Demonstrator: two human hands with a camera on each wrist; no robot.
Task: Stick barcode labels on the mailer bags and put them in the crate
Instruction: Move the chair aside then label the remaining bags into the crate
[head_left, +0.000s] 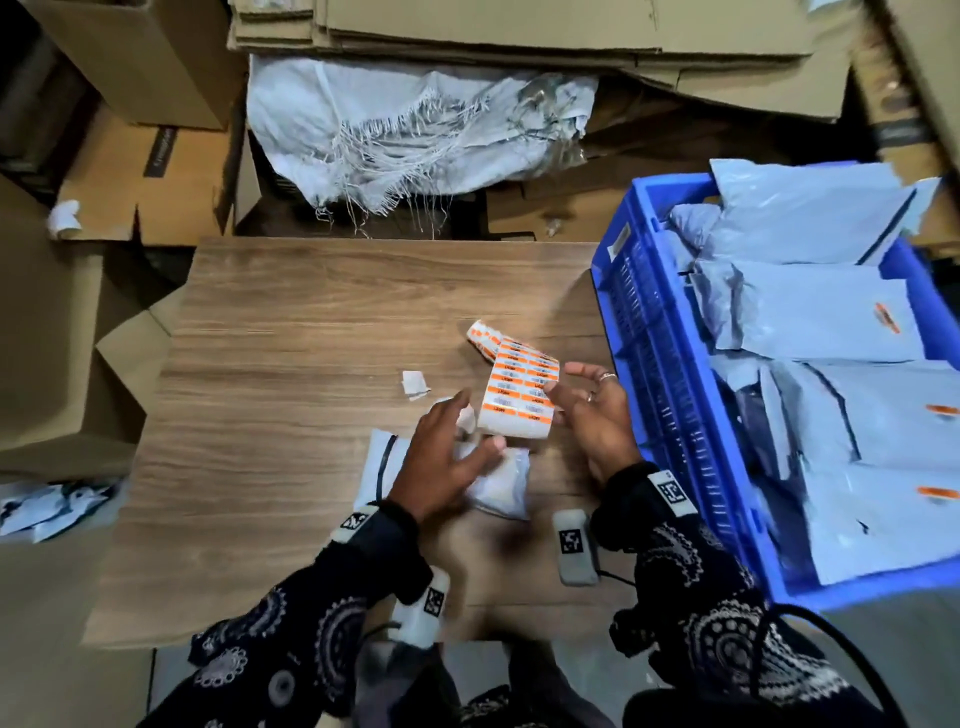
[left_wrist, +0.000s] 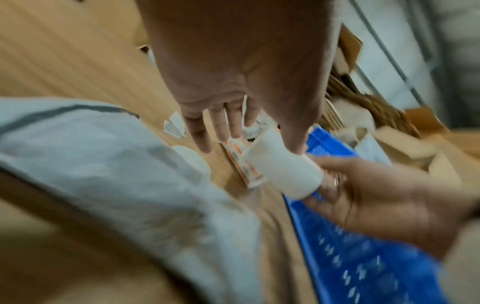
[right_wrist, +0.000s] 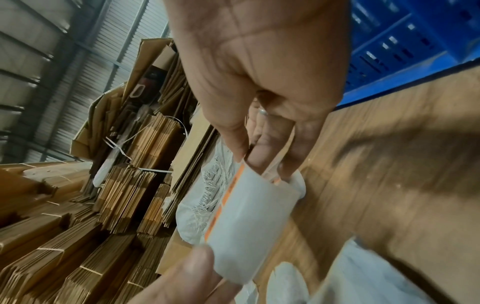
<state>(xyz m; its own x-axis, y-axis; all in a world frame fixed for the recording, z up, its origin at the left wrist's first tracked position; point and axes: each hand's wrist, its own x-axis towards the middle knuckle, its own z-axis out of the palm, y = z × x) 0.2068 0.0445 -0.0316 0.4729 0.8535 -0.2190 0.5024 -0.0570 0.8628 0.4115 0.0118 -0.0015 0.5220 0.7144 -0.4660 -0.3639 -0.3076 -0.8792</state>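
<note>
Two hands at work over a wooden table (head_left: 291, 322). Right hand (head_left: 597, 415) pinching the near right edge of a strip of orange-and-white barcode labels (head_left: 519, 400), thumb and fingertips closed on the backing paper. Left hand (head_left: 441, 467) with fingers spread and nearly straight, thumb tip touching the strip's lower edge, palm over a pale grey mailer bag (head_left: 498, 483) lying flat on the table. Far end of the strip curled into a loose roll, resting on the wood just beyond the hands. Small torn scrap of white paper (head_left: 414, 384) just left of the strip. Beside the table on the right, a blue crate (head_left: 654, 332) holding many grey mailer bags, several already bearing an orange label. Beyond the table, a frayed white woven sack (head_left: 415, 130) and stacks of flattened cardboard (head_left: 519, 31). Wrist views blurred; backing paper white on its underside.
</note>
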